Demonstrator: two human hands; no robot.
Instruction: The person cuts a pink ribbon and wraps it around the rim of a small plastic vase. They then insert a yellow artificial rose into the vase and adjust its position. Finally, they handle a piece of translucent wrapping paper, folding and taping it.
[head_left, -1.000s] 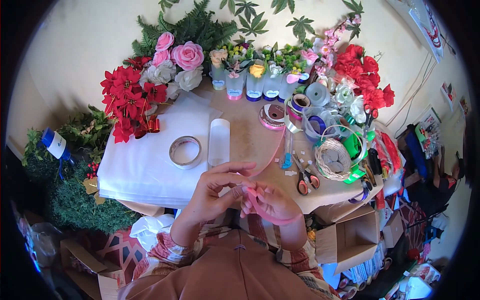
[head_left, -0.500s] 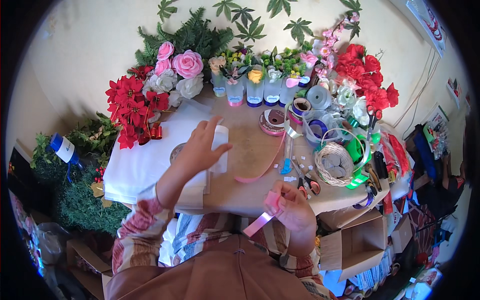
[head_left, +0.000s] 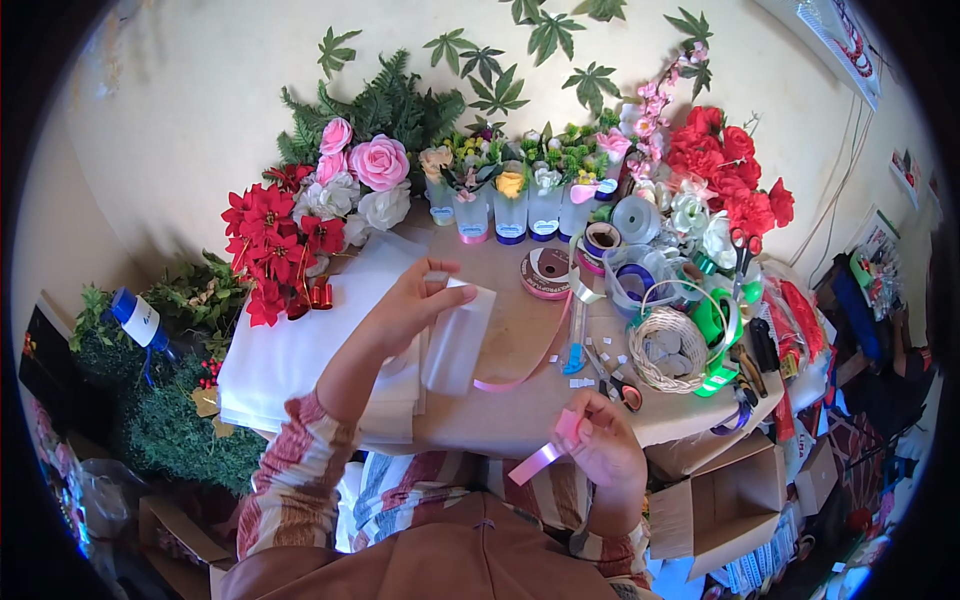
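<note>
My left hand (head_left: 405, 310) reaches over the table's left part, its thumb and fingers closed at the upper end of a frosted translucent plastic cylinder (head_left: 458, 345). The cylinder tilts a little to the right. Near the front edge, my right hand (head_left: 608, 450) pinches a short piece of shiny pink ribbon (head_left: 540, 462), whose loose end hangs to the left. Behind and between the hands, a spool of pink ribbon (head_left: 546, 270) lies on the table with a long strip trailing from it. White translucent sheets (head_left: 290, 365) lie beneath my left forearm.
Frosted vases with small flowers (head_left: 510, 210) stand in a row at the back. Red poinsettias (head_left: 270, 235) are on the left. Orange-handled scissors (head_left: 625, 393), a wicker basket (head_left: 668, 345) and ribbon rolls crowd the right. A cardboard box (head_left: 725, 500) sits below the table at right.
My left hand has closed on the frosted cylinder, which now tilts and has shifted to the right. My right hand, still pinching the ribbon, appears slightly lower and further right as the view shifts.
</note>
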